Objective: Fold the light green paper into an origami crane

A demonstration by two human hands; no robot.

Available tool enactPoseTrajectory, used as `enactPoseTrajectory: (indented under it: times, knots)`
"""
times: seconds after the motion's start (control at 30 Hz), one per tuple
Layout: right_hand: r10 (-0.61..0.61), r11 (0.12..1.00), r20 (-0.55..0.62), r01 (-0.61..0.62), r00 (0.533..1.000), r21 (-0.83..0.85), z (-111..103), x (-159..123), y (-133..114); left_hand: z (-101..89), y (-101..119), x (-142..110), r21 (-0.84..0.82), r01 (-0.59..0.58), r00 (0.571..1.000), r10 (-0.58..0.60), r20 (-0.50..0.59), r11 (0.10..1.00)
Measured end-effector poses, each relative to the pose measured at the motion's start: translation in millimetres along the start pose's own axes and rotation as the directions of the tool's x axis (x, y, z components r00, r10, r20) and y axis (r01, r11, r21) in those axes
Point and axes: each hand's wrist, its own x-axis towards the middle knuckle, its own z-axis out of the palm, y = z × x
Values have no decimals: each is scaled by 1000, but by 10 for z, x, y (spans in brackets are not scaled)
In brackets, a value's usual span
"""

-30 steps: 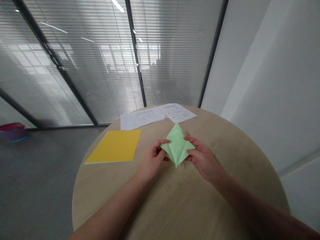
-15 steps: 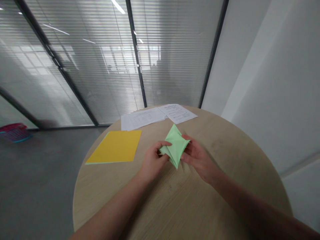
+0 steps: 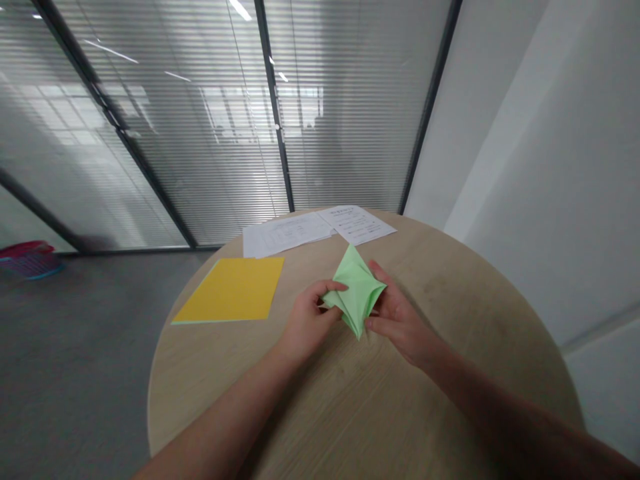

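A light green sheet of origami paper [image 3: 354,283], folded into a pointed diamond shape with layered flaps, is held above the table. On its left corner my left hand [image 3: 313,317] is closed, the thumb below and the fingers over the front. My right hand [image 3: 400,323] grips the lower right side; its thumb touches near the bottom edge, and its other fingers go partly behind the paper. A flap at the right corner stands slightly apart from the layer behind it.
The round wooden table [image 3: 225,373] carries a stack of yellow paper [image 3: 230,290] with a green sheet under it at left. Printed white sheets [image 3: 290,233] lie at the far edge. A pink and blue basket [image 3: 33,260] stands on the floor at far left.
The green paper has shifted slightly right and turned a little. My right hand's fingers have moved along its right edge, and the right corner flap shows more of its inner side.
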Motion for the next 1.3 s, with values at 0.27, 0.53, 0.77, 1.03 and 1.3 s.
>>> enactPoseTrajectory:
  times: [0.27, 0.53, 0.77, 1.03, 1.3]
  knots:
    - [14, 1000, -116, -14, 993, -2, 27, 13, -1, 34, 39, -45, -41, -12, 1000, 12, 4, 999]
    - [-18, 978, -167, -17, 986, -207, 47, 24, 93, 20, 111, -46, 74, -73, 996, 76, -38, 995]
    - [-80, 954, -192, 19, 978, -300, 56, 16, 113, 62, 163, -78, 30, -76, 995, 78, -61, 997]
    - [-35, 976, -202, -11, 979, -219, 131, -1, 54, 85, 143, -102, 57, -51, 991, 57, -121, 997]
    - [-93, 927, -233, -2, 968, -376, 29, 44, 67, 62, 101, -90, 156, -158, 985, 167, -47, 975]
